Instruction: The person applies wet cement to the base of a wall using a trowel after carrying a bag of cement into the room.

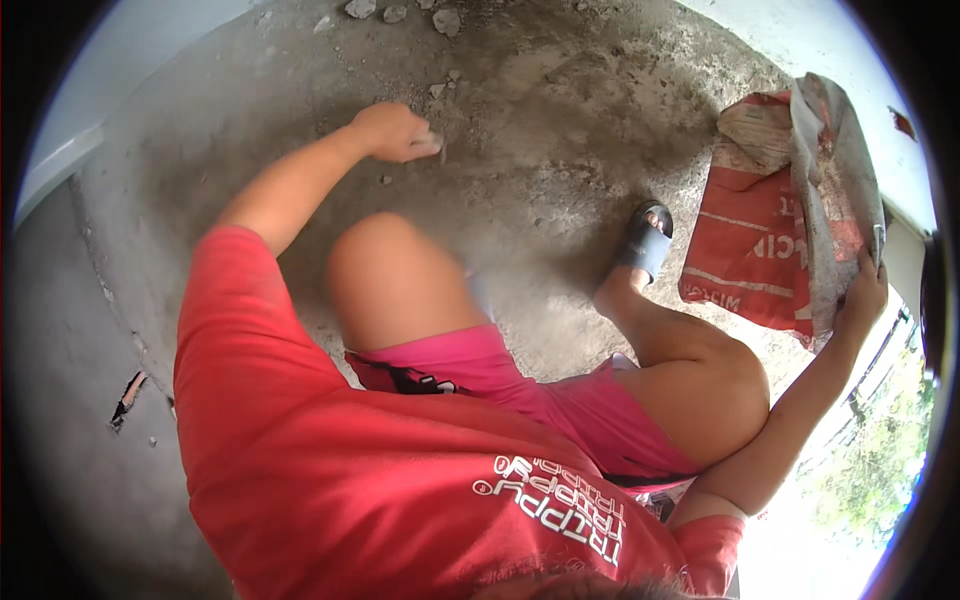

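Observation:
My left hand is stretched out low over the dusty floor, its fingers curled closed. Something pale shows at the fingertips, too small and blurred to name. At the right, my right hand grips the edge of a red and grey woven sack. The sack is limp and dirty, with its grey side folded over along the right. Its mouth and inside cannot be made out.
Broken grey lumps of rubble lie at the far edge, with smaller bits near my left hand. My foot in a dark sandal stands left of the sack. A grey wall with a broken opening rises at the left.

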The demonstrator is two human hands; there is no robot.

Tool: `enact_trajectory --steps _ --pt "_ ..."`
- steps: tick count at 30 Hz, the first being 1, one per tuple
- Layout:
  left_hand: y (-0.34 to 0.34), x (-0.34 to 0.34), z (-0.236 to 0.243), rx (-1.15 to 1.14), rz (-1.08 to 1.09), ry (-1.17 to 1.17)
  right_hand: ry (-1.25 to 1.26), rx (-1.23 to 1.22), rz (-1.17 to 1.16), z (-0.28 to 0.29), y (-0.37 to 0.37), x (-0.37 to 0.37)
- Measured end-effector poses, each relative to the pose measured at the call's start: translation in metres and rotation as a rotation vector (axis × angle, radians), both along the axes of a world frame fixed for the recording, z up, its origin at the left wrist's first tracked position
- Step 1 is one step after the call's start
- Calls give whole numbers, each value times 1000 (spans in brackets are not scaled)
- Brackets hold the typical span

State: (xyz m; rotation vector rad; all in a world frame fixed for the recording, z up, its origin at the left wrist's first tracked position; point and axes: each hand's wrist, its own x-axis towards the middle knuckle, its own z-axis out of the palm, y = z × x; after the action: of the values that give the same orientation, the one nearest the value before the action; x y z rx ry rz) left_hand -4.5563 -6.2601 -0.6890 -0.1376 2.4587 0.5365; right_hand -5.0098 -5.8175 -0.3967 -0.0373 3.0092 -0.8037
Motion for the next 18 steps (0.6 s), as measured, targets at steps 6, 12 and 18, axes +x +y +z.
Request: enact_trajectory --steps 6,12,18 --pt "-72 -36 28 -201 99 -52 -54 -221 -34 -3 7 -3" --pt "-9 -6 43 -133 75 186 -56 -230 -10 8 4 7" --pt "16 -9 30 -19 20 144 -136 -380 -115 4 12 4"
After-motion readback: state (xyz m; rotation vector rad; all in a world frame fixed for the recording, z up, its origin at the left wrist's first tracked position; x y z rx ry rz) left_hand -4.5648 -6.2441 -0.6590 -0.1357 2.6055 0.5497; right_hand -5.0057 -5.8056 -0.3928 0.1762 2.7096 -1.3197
